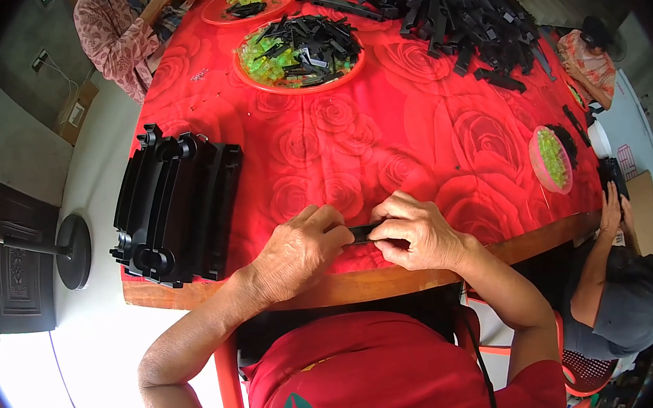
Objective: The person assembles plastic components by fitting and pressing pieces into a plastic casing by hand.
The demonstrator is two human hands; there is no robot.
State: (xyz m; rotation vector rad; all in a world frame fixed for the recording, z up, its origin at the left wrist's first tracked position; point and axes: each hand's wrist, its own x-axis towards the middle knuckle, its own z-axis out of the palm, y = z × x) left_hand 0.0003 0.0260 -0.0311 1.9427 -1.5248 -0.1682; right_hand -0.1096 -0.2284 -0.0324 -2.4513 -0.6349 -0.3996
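Near the table edge (380,282), a black piece (362,234) lay between left hand (300,251) and right hand (421,233), fingers of each clamped on opposite ends.

There are two near hands (303,252) (414,231); one held piece (362,234); two large trays (305,89) (213,15); one table (357,285).

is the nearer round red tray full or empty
Well filled: black strips and translucent green pieces cover most of the tray.

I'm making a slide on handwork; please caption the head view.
Left hand and right hand hold a black part over a red rose-patterned tablecloth, long black pieces grouped at left.
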